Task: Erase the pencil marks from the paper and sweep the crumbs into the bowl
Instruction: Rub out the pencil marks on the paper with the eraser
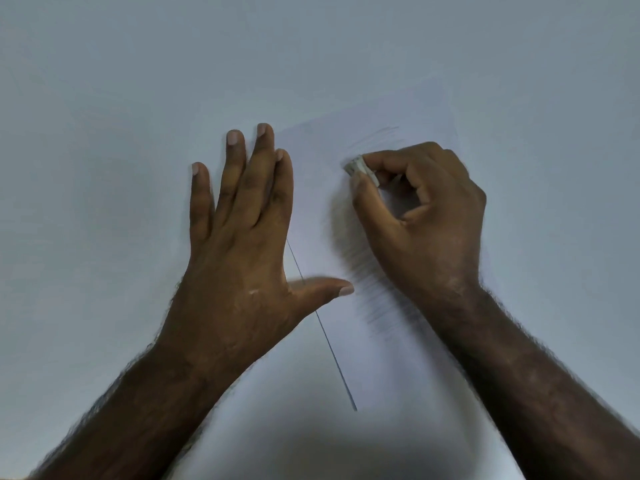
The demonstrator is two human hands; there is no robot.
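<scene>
White paper [388,109] lies angled on pale table [104,81], faint pencil shading [374,299] down its middle. Right hand [426,216] pinches white eraser [360,168], pressed to sheet's upper part. Left hand [239,251] flat, fingers straight, holding down paper's left edge.

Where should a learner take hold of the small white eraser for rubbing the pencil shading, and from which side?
Pinch the eraser by its back half, from the right, as the right hand does: thumb below, forefinger above. That leaves its free end down on the paper toward the shading, while the flat left hand steadies the sheet's left edge.
</scene>
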